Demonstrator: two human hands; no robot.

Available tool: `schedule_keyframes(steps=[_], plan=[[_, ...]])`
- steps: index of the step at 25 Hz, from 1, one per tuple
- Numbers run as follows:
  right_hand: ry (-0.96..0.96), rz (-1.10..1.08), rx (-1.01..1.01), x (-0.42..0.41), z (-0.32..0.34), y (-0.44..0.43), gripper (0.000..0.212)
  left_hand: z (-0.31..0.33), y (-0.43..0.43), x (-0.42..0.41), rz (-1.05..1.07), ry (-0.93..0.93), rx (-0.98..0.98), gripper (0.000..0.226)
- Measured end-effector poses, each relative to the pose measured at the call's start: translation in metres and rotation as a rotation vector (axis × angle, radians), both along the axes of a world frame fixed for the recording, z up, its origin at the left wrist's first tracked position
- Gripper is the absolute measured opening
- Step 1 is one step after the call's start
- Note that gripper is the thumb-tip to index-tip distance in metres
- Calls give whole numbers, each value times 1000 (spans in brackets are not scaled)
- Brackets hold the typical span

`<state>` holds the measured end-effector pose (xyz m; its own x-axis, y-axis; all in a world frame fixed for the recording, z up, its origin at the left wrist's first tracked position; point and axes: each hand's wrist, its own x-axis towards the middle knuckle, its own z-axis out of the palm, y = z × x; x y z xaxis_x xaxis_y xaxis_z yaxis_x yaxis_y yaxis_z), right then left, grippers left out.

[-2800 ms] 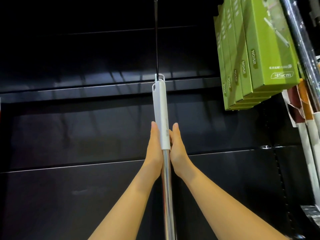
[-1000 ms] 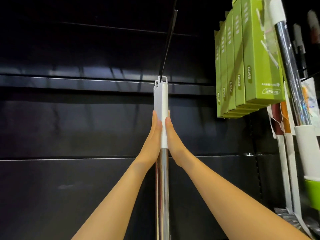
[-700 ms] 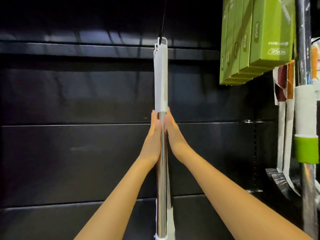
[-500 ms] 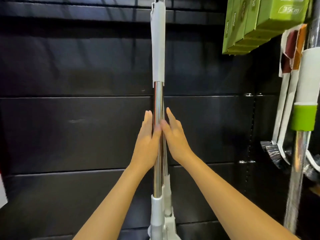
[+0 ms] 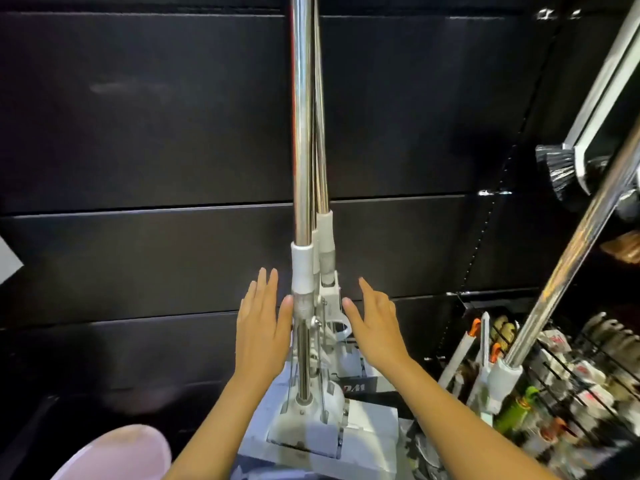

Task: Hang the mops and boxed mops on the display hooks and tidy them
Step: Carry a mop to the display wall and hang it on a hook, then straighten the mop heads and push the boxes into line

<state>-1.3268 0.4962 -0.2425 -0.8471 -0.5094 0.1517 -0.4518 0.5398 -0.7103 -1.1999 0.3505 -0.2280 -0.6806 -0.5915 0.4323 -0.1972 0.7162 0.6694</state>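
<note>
Left hand (image 5: 263, 327) and right hand (image 5: 375, 327), flat-open and holding nothing, flank the upright mops (image 5: 302, 150) at centre; best press both sides evenly so the poles line up.

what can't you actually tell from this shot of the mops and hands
Head view only.
- mop poles: tops and any hook are cut off by the top edge.
- left hand and right hand: fingers straight beside the poles; contact too fine to judge.
- rack goods: blurred, labels unreadable.
- pink shape: cut by the bottom edge, unidentifiable.
</note>
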Motion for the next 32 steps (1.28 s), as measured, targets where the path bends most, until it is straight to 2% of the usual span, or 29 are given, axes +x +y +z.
schedule_keyframes(steps=[5, 8, 9, 11, 14, 18, 21, 28, 32], plan=[[-183, -68, 252, 30, -97, 42, 72, -97, 19, 33, 71, -198, 142, 72], [-223, -82, 381, 47, -136, 59, 102, -148, 18, 52, 124, -346, 167, 76], [-235, -89, 429, 50, -147, 65, 102, -166, 14, 59, 121, -388, 153, 82], [-272, -117, 509, 52, -164, 77, 81, -194, 8, 72, 146, -469, 131, 79], [-329, -129, 596, 50, -183, 94, 83, -210, 0, 82, 244, -542, 189, 69], [-505, -222, 515, 49, -208, 106, 86, -229, -27, 79, 260, -600, 222, 67], [-609, -314, 374, 45, -223, 104, 87, -247, -53, 68, 277, -619, 241, 61], [-575, -336, 247, 36, -248, 81, 79, -262, -70, 51, 185, -581, 334, 58], [-591, -394, 148, 30, -253, 73, 72, -268, -63, 57, 219, -564, 238, 51]])
